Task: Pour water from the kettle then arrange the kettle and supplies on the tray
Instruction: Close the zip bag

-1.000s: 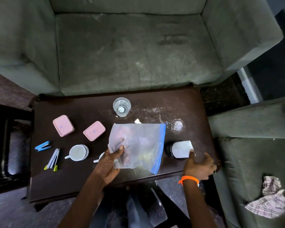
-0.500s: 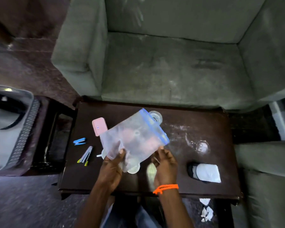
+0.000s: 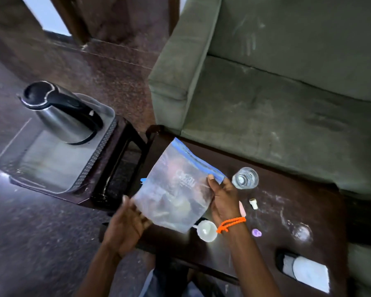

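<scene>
A steel kettle [image 3: 61, 116] with a black lid and handle stands at the far end of a grey tray [image 3: 49, 161] on a small side stand to the left. Both hands hold a clear zip bag [image 3: 176, 189] with a blue seal above the left end of the dark table [image 3: 272, 213]. My left hand [image 3: 126, 226] grips its lower left corner, and my right hand [image 3: 223, 198], with an orange wrist cord, grips its right edge by the seal. The bag hides things on the table under it. A glass of water [image 3: 245, 178] stands just right of the bag.
A white cup [image 3: 207, 230] sits below the bag. Small bits lie on the table: a cream cap [image 3: 253, 203], a purple piece [image 3: 256, 233]. A dark jar with a white label [image 3: 304, 272] lies at the near right. A green sofa [image 3: 287, 93] backs the table.
The view has swung left, bringing the kettle and tray into sight. The bag has moved left with both hands on it; a second ago only my left hand held it.
</scene>
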`<state>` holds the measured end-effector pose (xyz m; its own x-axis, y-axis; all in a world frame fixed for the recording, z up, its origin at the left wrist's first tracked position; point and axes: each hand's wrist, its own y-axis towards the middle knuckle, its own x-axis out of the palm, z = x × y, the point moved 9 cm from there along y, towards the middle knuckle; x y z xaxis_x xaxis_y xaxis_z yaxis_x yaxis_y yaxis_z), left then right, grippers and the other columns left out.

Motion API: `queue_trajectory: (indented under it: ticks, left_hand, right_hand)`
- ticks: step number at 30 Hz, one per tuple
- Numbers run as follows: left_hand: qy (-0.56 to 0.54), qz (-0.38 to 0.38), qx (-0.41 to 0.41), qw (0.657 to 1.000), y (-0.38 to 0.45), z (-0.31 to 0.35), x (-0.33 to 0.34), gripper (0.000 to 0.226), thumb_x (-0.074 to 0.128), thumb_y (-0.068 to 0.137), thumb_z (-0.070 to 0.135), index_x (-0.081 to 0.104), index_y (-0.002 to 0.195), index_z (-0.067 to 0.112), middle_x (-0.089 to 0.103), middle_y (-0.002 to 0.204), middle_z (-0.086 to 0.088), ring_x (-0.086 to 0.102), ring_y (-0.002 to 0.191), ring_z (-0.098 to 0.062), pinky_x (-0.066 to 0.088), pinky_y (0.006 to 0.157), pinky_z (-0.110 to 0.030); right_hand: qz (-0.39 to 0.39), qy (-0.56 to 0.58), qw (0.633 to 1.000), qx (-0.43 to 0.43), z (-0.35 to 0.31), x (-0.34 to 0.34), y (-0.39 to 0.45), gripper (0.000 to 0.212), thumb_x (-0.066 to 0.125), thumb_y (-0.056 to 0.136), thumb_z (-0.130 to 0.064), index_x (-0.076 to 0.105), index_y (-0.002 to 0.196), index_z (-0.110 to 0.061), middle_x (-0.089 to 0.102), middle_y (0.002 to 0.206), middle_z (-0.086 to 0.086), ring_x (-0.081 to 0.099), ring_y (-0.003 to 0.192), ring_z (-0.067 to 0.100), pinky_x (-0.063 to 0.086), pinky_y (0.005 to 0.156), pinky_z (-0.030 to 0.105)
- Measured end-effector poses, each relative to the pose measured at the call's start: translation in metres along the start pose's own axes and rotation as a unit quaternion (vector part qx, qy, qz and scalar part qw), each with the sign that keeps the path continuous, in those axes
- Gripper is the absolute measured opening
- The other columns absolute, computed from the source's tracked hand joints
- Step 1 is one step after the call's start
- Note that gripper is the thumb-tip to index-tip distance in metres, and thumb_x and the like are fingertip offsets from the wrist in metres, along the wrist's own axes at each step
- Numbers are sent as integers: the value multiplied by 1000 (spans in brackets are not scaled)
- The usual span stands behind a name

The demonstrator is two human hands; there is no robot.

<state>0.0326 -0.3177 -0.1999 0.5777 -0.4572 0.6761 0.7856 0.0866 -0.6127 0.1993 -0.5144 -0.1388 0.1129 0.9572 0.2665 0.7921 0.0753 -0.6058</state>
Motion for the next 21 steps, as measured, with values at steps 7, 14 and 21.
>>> queue_trajectory:
  ticks: [7,14,21]
  left_hand:
    - [279,-12,1,960,24,81,-13,49,80,85,30,66,130,15,69,132,-19,70,115,-33,59,95,-48]
    - [282,99,108,948,-1,154,-55,30,81,81,23,76,107,9,78,106,-17,75,91,-24,58,81,-38]
    - [280,125,171,936,-39,230,-65,58,86,74,16,64,128,23,77,98,-16,73,87,-30,59,78,-44]
  right_hand:
    - [-66,-129,989,42,25,76,13,24,70,93,-18,60,110,-5,63,92,17,63,85,26,51,81,48]
    - [-165,-216,961,53,77,118,-12,74,76,81,6,43,145,-14,66,84,12,62,82,19,55,82,30]
    - [-259,-457,811,-256,37,215,-33,60,88,66,-3,72,109,-42,74,85,-5,65,76,7,57,77,36]
